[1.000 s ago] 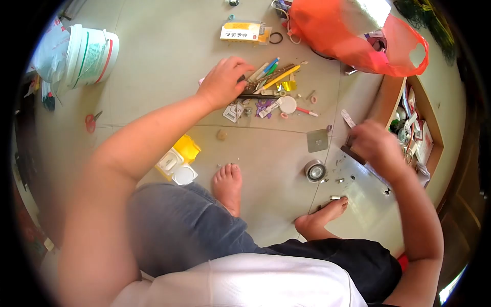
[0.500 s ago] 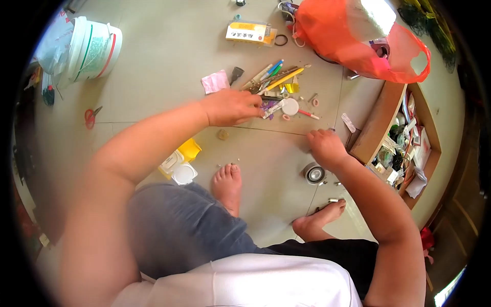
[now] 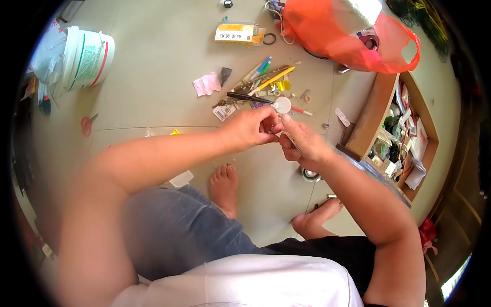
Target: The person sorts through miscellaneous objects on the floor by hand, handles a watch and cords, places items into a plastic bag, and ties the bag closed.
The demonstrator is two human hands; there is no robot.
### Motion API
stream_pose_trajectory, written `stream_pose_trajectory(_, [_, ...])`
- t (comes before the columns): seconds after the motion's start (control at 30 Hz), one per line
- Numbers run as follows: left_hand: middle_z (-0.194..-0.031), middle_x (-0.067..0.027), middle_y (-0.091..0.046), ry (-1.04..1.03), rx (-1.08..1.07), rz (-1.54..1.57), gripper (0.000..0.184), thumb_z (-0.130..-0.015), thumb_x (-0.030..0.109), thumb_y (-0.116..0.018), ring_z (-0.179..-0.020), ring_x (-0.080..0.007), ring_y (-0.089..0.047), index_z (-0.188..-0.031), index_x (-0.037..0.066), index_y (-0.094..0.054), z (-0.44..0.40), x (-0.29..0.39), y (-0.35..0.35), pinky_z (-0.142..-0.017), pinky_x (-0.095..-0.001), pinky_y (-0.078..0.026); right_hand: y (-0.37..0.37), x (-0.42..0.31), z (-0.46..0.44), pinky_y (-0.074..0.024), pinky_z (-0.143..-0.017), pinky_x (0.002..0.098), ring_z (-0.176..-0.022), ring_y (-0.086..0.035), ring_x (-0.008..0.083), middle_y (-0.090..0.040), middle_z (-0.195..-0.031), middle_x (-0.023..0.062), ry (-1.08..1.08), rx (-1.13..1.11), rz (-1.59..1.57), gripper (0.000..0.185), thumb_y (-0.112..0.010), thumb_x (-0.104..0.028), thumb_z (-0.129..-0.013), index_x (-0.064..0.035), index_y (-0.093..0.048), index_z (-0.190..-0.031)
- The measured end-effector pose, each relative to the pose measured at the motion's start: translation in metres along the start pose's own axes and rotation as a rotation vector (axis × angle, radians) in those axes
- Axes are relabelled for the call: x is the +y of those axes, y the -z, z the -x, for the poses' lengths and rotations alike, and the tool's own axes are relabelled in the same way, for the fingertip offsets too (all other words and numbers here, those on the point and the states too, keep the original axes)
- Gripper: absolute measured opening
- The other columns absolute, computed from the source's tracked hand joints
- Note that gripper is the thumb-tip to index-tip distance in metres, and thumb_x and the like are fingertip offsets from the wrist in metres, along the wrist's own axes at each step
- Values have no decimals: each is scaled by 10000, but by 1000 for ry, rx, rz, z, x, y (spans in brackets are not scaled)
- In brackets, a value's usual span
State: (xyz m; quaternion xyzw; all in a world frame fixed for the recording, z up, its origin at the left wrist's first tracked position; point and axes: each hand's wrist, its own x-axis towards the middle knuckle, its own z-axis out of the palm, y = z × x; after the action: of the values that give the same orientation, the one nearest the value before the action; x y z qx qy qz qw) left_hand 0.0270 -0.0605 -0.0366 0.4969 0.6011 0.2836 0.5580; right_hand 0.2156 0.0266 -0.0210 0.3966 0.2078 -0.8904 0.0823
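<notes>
My left hand (image 3: 249, 127) and my right hand (image 3: 306, 145) meet above the floor, fingertips close together. The left fingers are curled in a pinch, and what they hold is too small to name. My right hand is closed too, with a thin pale edge showing along its fingers; its kind is hidden. Just beyond the hands lie a round white disc (image 3: 283, 105), a black pen (image 3: 249, 97) and a yellow pen (image 3: 272, 81) in a loose pile. Left of the pile sits a small printed white packet (image 3: 224, 111).
A wooden drawer (image 3: 364, 120) full of odds and ends stands at right. Behind it is a red plastic bag (image 3: 327, 30). A white bucket (image 3: 87, 59), red-handled scissors (image 3: 87, 126), a pink paper piece (image 3: 207, 84) and a yellow-white box (image 3: 238, 33) lie around. A tape-like roll (image 3: 310, 174) is partly hidden.
My left hand has drawn back from the pile toward me, and my right hand has moved left to meet it. The printed packet and black pen now show at the pile's left side.
</notes>
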Motion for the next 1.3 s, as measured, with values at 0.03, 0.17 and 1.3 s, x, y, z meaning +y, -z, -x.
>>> stream_pose_trajectory(0.03, [-801,-66,-629,-2,0,3,279,-768,136,-759,-741,-196,-631,-947,67,-556,2,5,-3,-690,-321,-514,-5,-3,1,-371,-513,230,-606,-465,79,-545,-779,-8,-5,75,139,440,-577,-485,-945,-73,-577,-1101])
stream_pose_trajectory(0.17, [-859,-77,-647,-40,20,75,228,-803,85,-716,-783,-168,-642,-948,45,-545,4,28,-2,-710,-313,-520,0,0,5,-440,-602,252,-725,-525,94,-579,-848,19,33,231,512,471,-610,-480,-928,-38,-574,-1088])
stream_pose_trajectory(1.3, [-1291,-191,-449,298,321,-356,609,-874,397,-628,-1115,-311,-559,-1362,67,-474,-66,-63,82,-943,-378,-466,43,5,-45,-529,-813,388,-1006,-614,235,-559,-1177,129,-50,444,343,657,-515,-535,-945,-54,-416,-1381])
